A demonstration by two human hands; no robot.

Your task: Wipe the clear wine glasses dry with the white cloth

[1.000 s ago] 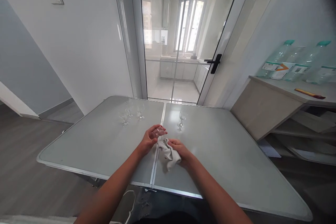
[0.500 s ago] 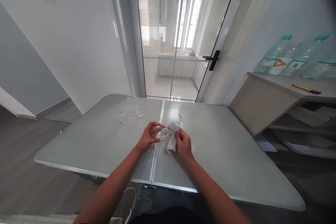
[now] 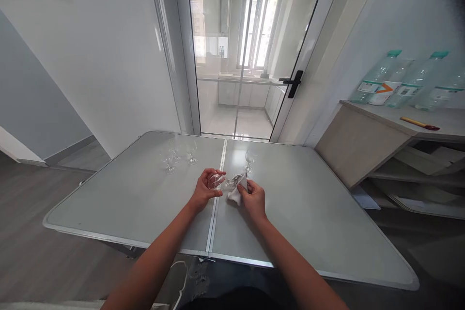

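My left hand (image 3: 208,188) curls around the bowl of a clear stemmed glass (image 3: 229,182), which lies on its side between my hands with its foot toward the right. A white cloth (image 3: 234,196) is pinched in my right hand (image 3: 252,196) and lies against the foot of that glass. Just beyond, another stemmed glass (image 3: 249,160) stands upright on the table. To the left, a group of upright stemmed glasses includes one at the front (image 3: 169,162) and one at the right (image 3: 192,152).
The grey folding table (image 3: 308,213) has a metal seam down its middle. A glass door (image 3: 236,58) with a black handle is behind it. At right, a wooden shelf (image 3: 370,140) carries clear plastic bottles (image 3: 379,77) and a brush (image 3: 419,123).
My right hand has shifted the cloth, so the foot of the held glass shows more and the cloth hangs less low. My left hand keeps its hold.
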